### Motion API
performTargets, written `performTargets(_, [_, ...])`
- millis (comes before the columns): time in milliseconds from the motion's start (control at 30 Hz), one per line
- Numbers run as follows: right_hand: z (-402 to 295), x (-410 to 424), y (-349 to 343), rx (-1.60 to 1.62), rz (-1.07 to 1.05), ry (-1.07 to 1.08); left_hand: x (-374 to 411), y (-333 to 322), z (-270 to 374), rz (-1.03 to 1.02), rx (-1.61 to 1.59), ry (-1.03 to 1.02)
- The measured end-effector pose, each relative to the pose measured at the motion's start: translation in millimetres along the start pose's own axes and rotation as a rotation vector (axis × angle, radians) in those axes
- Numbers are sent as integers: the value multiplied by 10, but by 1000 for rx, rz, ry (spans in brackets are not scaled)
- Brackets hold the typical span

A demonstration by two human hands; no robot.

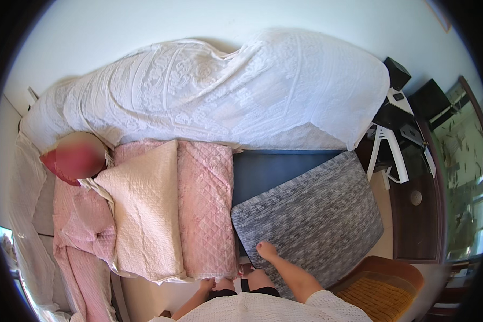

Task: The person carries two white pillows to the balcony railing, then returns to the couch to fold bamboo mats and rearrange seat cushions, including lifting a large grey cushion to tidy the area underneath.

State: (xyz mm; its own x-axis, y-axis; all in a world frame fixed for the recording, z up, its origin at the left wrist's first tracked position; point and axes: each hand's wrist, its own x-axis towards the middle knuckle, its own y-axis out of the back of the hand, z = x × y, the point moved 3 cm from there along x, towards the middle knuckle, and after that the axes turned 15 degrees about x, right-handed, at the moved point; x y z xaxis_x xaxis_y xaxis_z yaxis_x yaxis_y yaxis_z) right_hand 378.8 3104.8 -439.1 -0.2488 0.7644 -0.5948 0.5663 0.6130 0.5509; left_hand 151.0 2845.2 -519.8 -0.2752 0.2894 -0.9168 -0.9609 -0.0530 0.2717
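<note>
My right hand (267, 250) rests curled at the near left edge of a grey heathered mattress-like cushion (309, 217), which lies askew over a dark blue sofa base (277, 169); whether its fingers grip the edge I cannot tell. My left hand (208, 284) is low in front of my body, fingers curled, near the front edge of a pink quilted cover (205, 201); no held thing shows in it. A cream quilted cloth (145, 217) lies folded over the pink cover. White lace-patterned fabric (225, 92) drapes the sofa's back.
A red cushion (50, 163) and bunched pink fabric (86, 217) are at the left. At the right stand a white folding frame (391, 155), a dark wooden cabinet (416, 225) and a fish tank (460, 161). A wooden chair (402, 267) with a yellow-brown seat pad is near right.
</note>
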Motion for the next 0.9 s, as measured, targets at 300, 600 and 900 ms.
performTargets(300, [40, -122, -537, -46, -56, -13, 7, 159, 350, 84, -26, -263])
performTargets(600, [561, 98, -1393, 899, -286, -573, -262, 215, 557, 62, 690, -485])
performTargets(900, [1743, 284, -2639, 700, -38, -366, -155, -130, 1736, 204, 1163, -911])
